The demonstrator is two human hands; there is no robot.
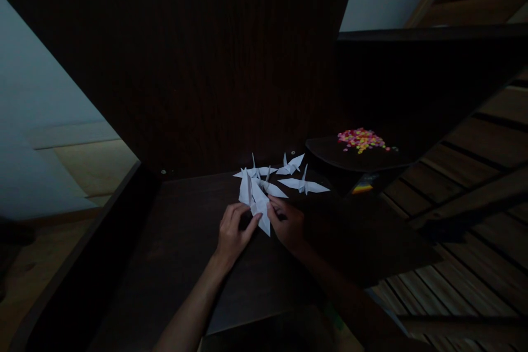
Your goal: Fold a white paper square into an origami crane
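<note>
Between my two hands is a folded white paper piece (256,198), an origami form with long pointed ends, one of them toward me. My left hand (235,229) pinches its left side, thumb near the lower point. On the right side, my right hand (287,224) closes its fingers on the edge of the same paper. Just beyond lie several white paper cranes: one crane (304,185) to the right with wings spread, another crane (291,165) behind it, and one (258,171) partly hidden by the folded paper.
The dark wooden desk top (177,242) has a tall back panel (231,77) and a raised left edge (82,258). On a small rounded shelf (325,155) at the right lies a pile of colourful small pieces (363,139). Wooden slats (466,280) stand farther right.
</note>
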